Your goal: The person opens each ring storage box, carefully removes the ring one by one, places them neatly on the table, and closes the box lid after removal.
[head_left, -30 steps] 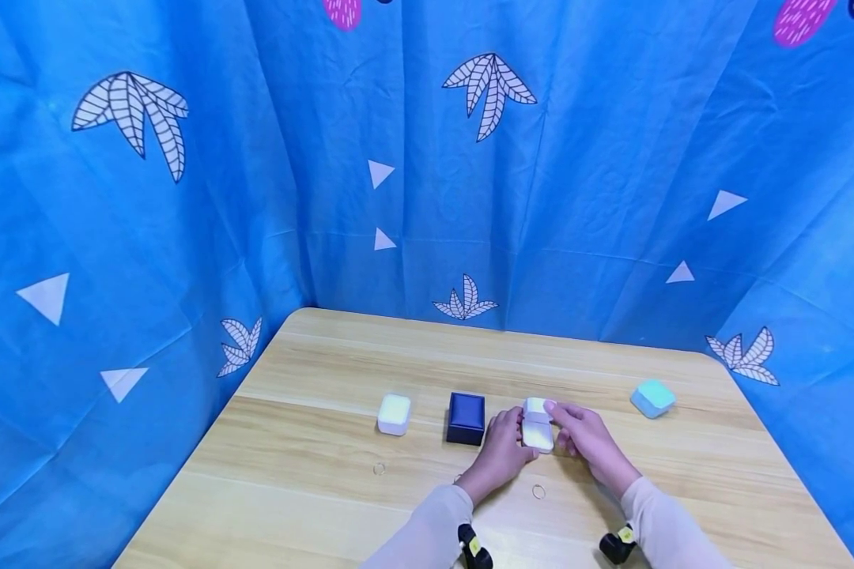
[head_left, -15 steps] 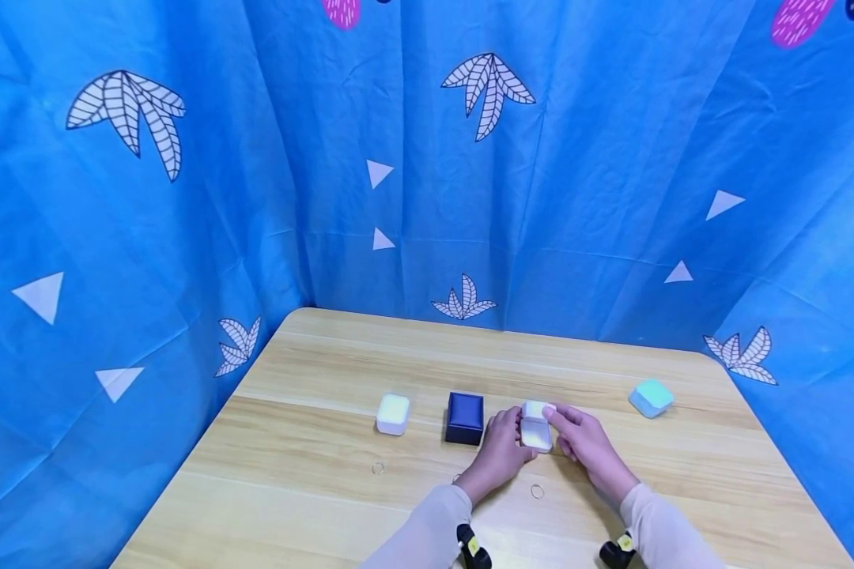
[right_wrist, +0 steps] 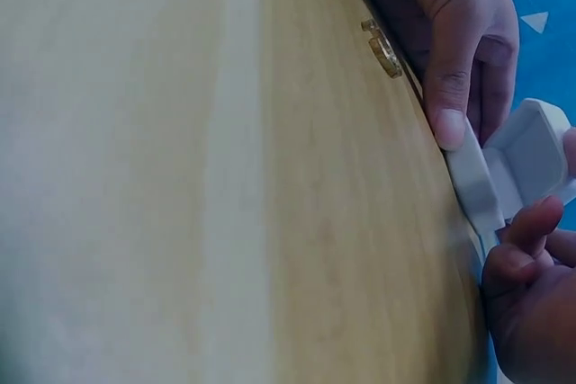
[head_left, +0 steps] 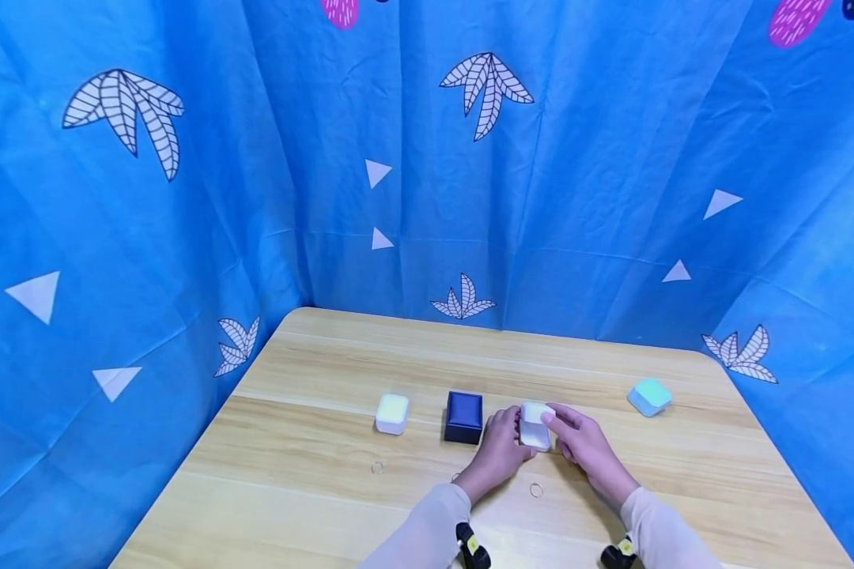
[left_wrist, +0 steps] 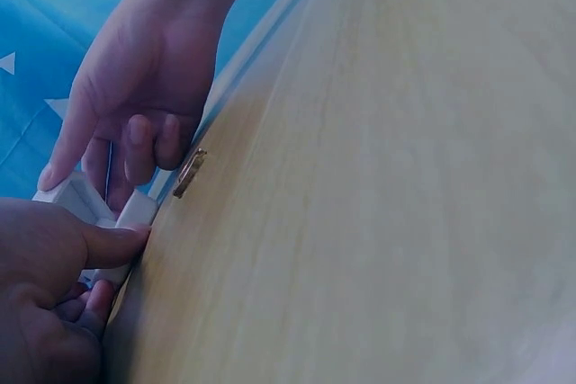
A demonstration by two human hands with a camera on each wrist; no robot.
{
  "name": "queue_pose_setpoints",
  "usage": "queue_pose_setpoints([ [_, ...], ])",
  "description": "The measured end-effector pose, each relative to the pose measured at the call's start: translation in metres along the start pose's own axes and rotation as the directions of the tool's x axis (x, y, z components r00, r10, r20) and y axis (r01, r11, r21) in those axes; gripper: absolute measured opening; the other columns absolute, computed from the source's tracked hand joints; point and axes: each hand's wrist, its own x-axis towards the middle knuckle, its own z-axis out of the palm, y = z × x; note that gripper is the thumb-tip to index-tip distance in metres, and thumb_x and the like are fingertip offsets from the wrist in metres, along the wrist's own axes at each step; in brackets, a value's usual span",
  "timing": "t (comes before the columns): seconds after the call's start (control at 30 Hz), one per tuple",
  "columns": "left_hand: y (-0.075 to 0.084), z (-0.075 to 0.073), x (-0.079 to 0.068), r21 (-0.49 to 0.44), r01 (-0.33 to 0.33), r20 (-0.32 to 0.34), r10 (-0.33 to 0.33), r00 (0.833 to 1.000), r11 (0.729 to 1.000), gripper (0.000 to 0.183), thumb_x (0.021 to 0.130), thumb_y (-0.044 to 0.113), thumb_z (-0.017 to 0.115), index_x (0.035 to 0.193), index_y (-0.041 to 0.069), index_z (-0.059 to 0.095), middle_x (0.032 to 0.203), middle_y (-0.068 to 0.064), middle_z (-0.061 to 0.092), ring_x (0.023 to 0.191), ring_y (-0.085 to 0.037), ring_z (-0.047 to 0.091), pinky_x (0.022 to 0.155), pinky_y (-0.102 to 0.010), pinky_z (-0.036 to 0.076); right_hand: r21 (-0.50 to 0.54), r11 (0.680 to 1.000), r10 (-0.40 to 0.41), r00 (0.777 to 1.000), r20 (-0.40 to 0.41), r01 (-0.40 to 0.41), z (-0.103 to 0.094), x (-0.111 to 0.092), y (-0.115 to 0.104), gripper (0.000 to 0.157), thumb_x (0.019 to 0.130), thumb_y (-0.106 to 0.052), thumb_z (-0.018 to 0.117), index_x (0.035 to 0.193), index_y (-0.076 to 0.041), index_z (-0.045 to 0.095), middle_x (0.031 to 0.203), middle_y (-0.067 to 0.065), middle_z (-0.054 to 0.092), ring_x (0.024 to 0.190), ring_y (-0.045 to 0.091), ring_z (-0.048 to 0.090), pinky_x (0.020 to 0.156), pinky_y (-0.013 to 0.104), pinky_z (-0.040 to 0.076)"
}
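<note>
Between both hands, on the wooden table, is a white ring box whose lid stands partly raised over the base. My left hand holds the base from the left, its thumb at the near side. At the right, my right hand pinches the lid with thumb and fingers; in the right wrist view the lid's hollow inside shows. A gold ring lies just in front of the box. Whether anything sits inside the box cannot be made out.
A dark blue box stands left of my left hand, with a white box farther left. A teal box sits at the right. Another ring lies at left; one more is partly hidden by my left wrist. A blue curtain surrounds the table.
The lid of the white ring box has tilted down towards its base under my right hand's fingers. My left hand stays on the base; the other boxes and rings keep their places.
</note>
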Motion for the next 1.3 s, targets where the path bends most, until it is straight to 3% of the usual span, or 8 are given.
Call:
queue_pose_setpoints([
  [0.43,0.0,0.0,-0.002,0.024,-0.023,-0.005,0.023,1.0,0.999,0.068,0.076,0.012,0.086,0.137,0.006,0.055,0.112,0.001,0.059,0.101,-0.012,0.05,0.09,-0.027,0.048,-0.075,0.996,-0.049,0.997,0.062,0.054,-0.002,-0.004,0.005,0.067,0.094,-0.037,0.069,0.15,-0.009,0.045,0.065,-0.001,0.046,0.051,0.01,0.041,0.044,0.023,0.036],
  [0.67,0.0,0.001,-0.001,0.019,-0.024,0.001,0.024,1.0,1.0,0.064,0.077,0.011,0.085,0.135,0.008,0.057,0.111,0.001,0.058,0.099,-0.011,0.049,0.089,-0.026,0.048,-0.078,0.992,-0.09,0.991,0.101,0.098,-0.003,-0.007,0.005,0.069,0.093,-0.02,0.071,0.152,-0.004,0.04,0.095,0.01,0.065,0.052,0.009,0.045,0.046,0.023,0.04],
  [0.93,0.0,0.001,-0.002,0.026,-0.04,-0.011,0.04,0.999,0.999,0.064,0.078,0.01,0.084,0.135,0.005,0.056,0.112,0.0,0.059,0.104,-0.014,0.051,0.091,-0.028,0.047,-0.097,0.987,-0.116,0.983,0.141,0.131,-0.003,-0.008,0.009,0.071,0.092,-0.012,0.071,0.153,-0.003,0.038,0.065,0.0,0.049,0.051,0.009,0.044,0.045,0.022,0.04],
  [1.3,-0.001,0.002,-0.002,0.023,-0.043,-0.016,0.043,0.999,0.999,0.065,0.077,0.01,0.085,0.135,0.004,0.057,0.112,-0.002,0.059,0.104,-0.015,0.052,0.091,-0.028,0.048,-0.105,0.987,-0.109,0.987,0.121,0.122,-0.001,-0.009,0.01,0.071,0.091,-0.012,0.072,0.153,-0.003,0.038,0.069,0.004,0.055,0.052,0.01,0.047,0.047,0.022,0.043],
])
